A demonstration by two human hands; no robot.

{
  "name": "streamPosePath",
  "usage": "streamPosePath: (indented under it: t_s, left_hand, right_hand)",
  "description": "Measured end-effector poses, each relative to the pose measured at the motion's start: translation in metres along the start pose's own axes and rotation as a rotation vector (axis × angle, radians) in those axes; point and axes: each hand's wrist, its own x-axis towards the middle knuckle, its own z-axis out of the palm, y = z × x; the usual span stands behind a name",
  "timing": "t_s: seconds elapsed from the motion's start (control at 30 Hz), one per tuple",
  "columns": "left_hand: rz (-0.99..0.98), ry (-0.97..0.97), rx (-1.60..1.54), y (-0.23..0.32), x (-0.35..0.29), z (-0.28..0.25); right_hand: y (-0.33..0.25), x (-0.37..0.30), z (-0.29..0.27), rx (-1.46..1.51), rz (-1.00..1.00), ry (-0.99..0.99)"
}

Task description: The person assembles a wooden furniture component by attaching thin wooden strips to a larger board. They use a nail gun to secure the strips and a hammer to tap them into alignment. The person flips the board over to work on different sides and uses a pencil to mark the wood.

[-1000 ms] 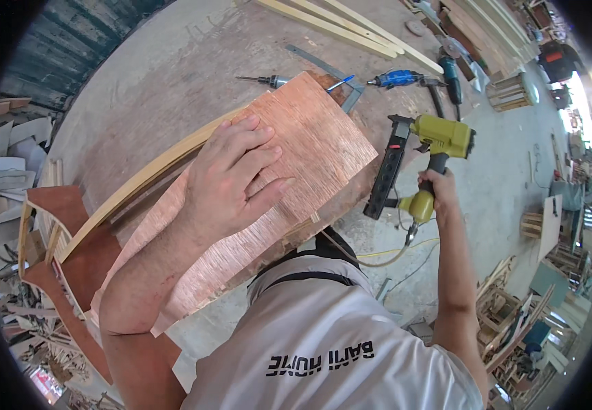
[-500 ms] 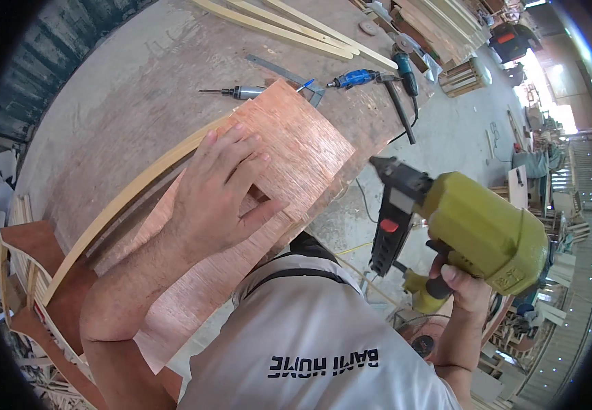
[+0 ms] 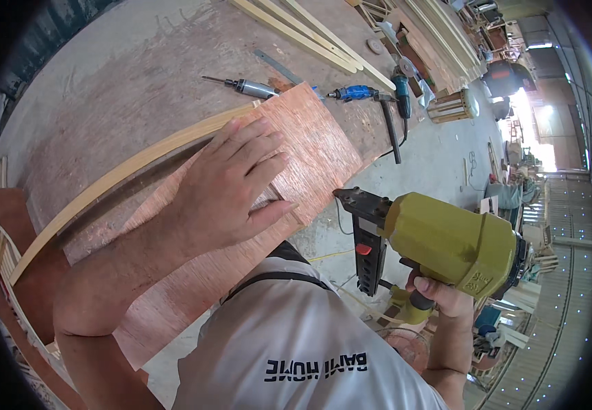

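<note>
My right hand (image 3: pixel 439 294) grips the handle of a yellow-green nail gun (image 3: pixel 449 239). Its black nose points left and sits at or just beside the right edge of a reddish plywood piece (image 3: pixel 313 137); touching or not, I cannot tell. My left hand (image 3: pixel 234 184) lies palm down across the plywood, fingers stretched and a little apart, thumb pointing toward the nail gun. A longer plywood sheet (image 3: pixel 180 307) runs under my left forearm toward the lower left. Along the far side of the plywood curves a pale wooden strip (image 3: pixel 132 160).
On the worktable (image 3: pixel 118 102) beyond lie a grey pneumatic tool (image 3: pixel 255 88), a metal square (image 3: pixel 277 66), a blue tool (image 3: pixel 354 92), a hammer (image 3: pixel 390 126) and an angle grinder (image 3: pixel 402 89). Wooden strips (image 3: pixel 303 37) lie at the back. Brown curved panels (image 3: pixel 12 222) stand at left.
The nail gun has moved left, bringing its nose to the plywood's right edge. My left hand stays flat on the plywood, while the whole view has shifted slightly.
</note>
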Motion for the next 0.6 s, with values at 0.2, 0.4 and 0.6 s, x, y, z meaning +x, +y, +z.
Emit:
streamPosePath:
  t_s: [0.2, 0.4, 0.6]
  left_hand:
    - [0.001, 0.014, -0.008, -0.002, 0.0, -0.001]
    - [0.023, 0.055, -0.046, -0.005, 0.001, 0.001]
    - [0.016, 0.09, -0.045, -0.003, -0.001, 0.002]
  right_hand:
    - [-0.016, -0.001, 0.003, -0.159, -0.007, 0.012]
    - [-0.027, -0.007, 0.015, -0.103, -0.064, 0.035]
    - [-0.012, -0.032, 0.002, -0.373, -0.045, -0.024]
